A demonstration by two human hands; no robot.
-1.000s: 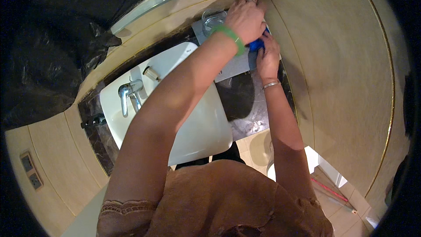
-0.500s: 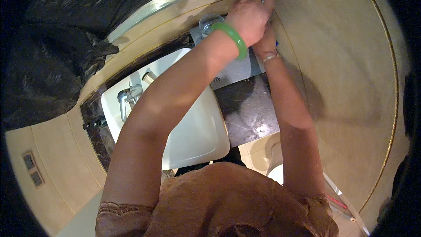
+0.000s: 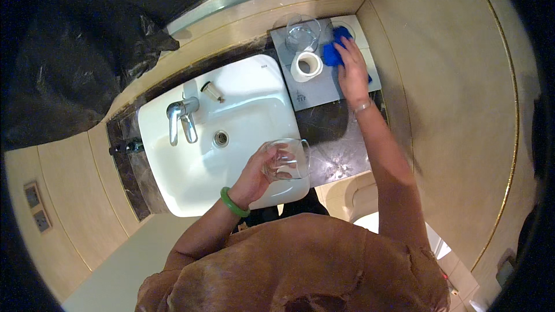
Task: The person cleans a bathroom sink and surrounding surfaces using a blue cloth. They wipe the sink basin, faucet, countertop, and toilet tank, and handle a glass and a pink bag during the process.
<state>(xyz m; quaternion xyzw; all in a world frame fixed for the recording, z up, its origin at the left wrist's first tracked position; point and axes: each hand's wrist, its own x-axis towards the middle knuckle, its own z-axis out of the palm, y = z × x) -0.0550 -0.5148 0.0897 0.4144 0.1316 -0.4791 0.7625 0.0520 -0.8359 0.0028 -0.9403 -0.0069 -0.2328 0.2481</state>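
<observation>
In my left hand [image 3: 254, 179], which has a green bangle at the wrist, a clear drinking glass [image 3: 292, 162] lies tilted over the front right rim of the white sink [image 3: 167, 179]. My right hand [image 3: 354, 72] rests at a blue cloth [image 3: 334, 53] on the grey mat [image 3: 312, 95], its fingers stretched out over it; part of the cloth is hidden beneath the hand. A white paper roll [image 3: 306, 66] stands left of that hand. Behind the roll is a second clear glass container [image 3: 303, 33].
A chrome faucet [image 3: 180, 117] rises at the sink's left back. On the ledge beside it lies a drain plug [image 3: 213, 91]. Dark marble counter [image 3: 335, 138] borders the sink, with a beige wall [image 3: 445, 81] close on the right. Black plastic sheeting [image 3: 69, 58] hangs at upper left.
Both hands were together at the far right corner. My left hand has come back over the sink with the glass; my right hand has moved slightly nearer, onto the blue cloth.
</observation>
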